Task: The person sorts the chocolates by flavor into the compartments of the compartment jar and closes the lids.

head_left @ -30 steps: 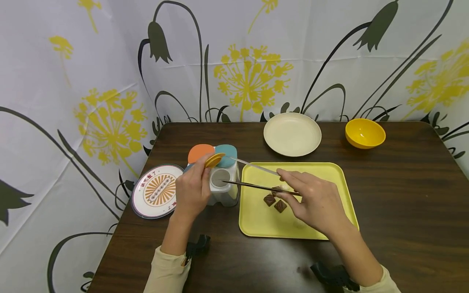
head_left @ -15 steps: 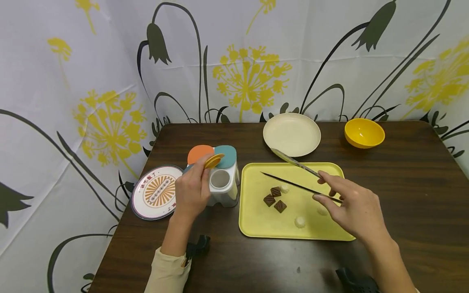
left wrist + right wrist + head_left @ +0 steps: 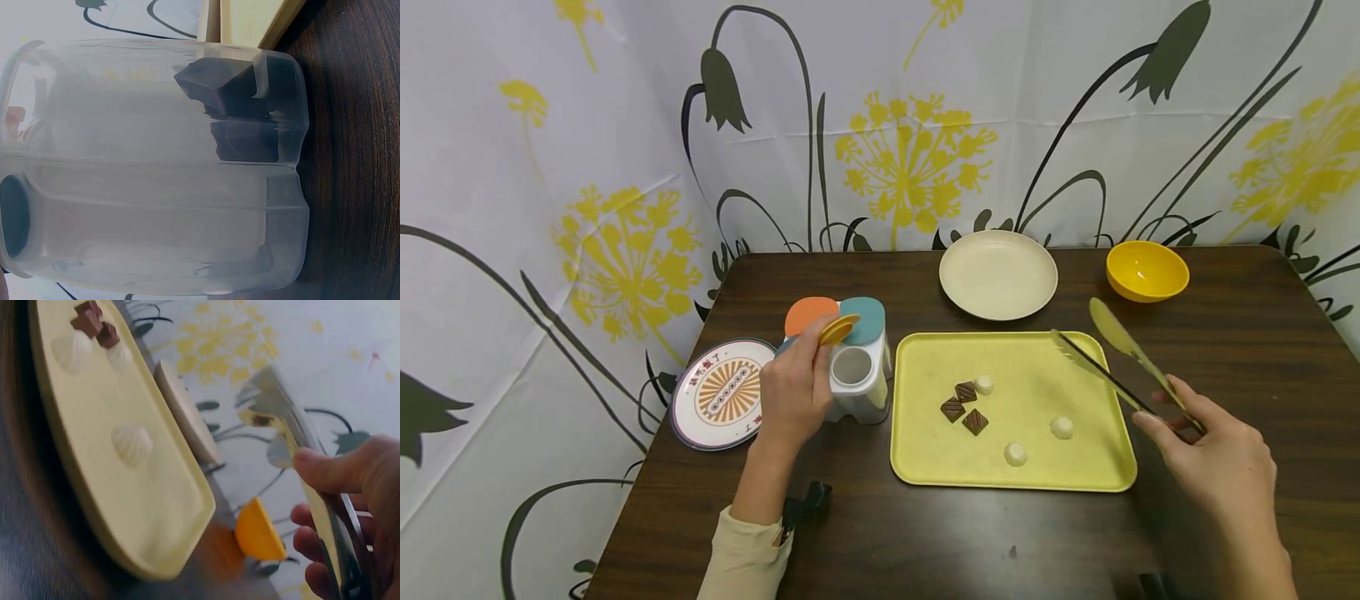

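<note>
Our right hand (image 3: 1213,467) hangs over the dark table (image 3: 1240,350) just off the right edge of the yellow tray (image 3: 1045,358), fingers and thumb curled round the handle end of the metal tongs (image 3: 1116,358). The tongs run up and to the left from the hand, their two blades parted and holding nothing, the tips over the tray's far right corner. So the long axis points toward the tray's far edge, not toward the sweets, which lie to the left of the tips and nearer to us: two white candies (image 3: 1062,427) sit closest, one near the tray's right side and one at its front, while the three brown chocolate squares (image 3: 962,405) and a third white piece cluster well apart, in the tray's middle left. The right wrist view shows the same fingers (image 3: 331,469) wrapped on the tongs, with the ridged white candies off beyond them. Our left hand (image 3: 793,392) is across the tray, gripping the clear container (image 3: 859,379) and holding its small yellow lid (image 3: 837,328) flipped up, the round opening bare; the left wrist view shows dark chocolate pieces (image 3: 234,109) already inside one compartment. The right hand is plainly the nearer one to every loose sweet.
</note>
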Demonstrator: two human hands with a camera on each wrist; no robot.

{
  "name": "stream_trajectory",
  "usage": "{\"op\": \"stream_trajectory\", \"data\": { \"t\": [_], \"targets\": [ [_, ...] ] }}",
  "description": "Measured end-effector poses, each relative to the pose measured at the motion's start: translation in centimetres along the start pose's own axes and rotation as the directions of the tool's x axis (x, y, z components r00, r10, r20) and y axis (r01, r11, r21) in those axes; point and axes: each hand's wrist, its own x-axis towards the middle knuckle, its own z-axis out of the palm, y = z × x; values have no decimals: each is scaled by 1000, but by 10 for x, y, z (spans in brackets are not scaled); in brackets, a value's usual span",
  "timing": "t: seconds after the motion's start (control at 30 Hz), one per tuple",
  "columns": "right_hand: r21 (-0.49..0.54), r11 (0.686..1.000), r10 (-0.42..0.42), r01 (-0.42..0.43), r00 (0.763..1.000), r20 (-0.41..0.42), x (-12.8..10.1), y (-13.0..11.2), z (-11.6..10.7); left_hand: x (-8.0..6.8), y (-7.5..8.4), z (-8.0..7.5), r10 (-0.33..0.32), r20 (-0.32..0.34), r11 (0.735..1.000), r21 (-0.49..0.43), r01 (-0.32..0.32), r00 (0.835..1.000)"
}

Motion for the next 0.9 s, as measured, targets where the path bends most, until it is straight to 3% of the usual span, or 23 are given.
{"op": "stream_trajectory", "data": {
  "t": [0.1, 0.23, 0.37, 0.5, 0.6, 0.9],
  "targets": [
    [-15, 985, 173, -173, 985, 18, 0, 11, -4, 0, 0, 0, -4, 8, 1000, 0, 4, 1000],
    [-52, 927, 374, -371, 927, 42, 1, 26, -10, 0, 0, -1, -5, 8, 1000, 3, 5, 1000],
    [-79, 866, 497, -493, 867, 42, -1, 40, -12, 0, 0, -1, -1, 3, 1000, 4, 1, 1000],
    [-89, 830, 555, -550, 831, 44, -6, 50, -12, 0, 0, 0, 8, -5, 1000, 5, -7, 1000],
    [-77, 816, 576, -573, 816, 35, -10, 57, -11, 1, 0, 1, 14, -13, 1000, 2, -14, 1000],
    [-97, 813, 575, -574, 818, -14, -14, 65, -8, 0, 0, 1, 25, -20, 1000, 11, -25, 999]
  ]
}}
